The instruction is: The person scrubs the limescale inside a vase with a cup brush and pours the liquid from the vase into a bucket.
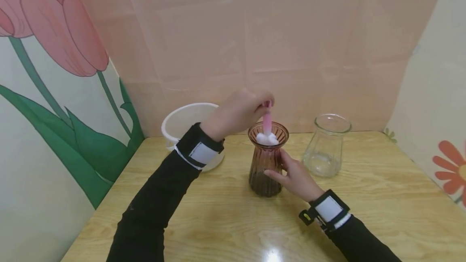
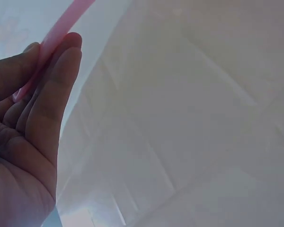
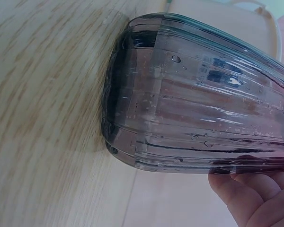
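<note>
The brown ribbed vase (image 1: 266, 164) is standing upright mid-table on the wooden table (image 1: 225, 213), with open tabletop lying toward the near edge; a white basin (image 1: 185, 122) is crowding its left and a clear glass vase (image 1: 326, 145) is sitting near its right. The right hand (image 1: 296, 177) is wrapping its fingers round the vase's side. The left hand (image 1: 238, 112) is pinching a pink brush handle (image 1: 267, 121), its white foam head (image 1: 267, 139) sitting in the vase mouth. The right wrist view alone is showing water droplets on the glass.
</note>
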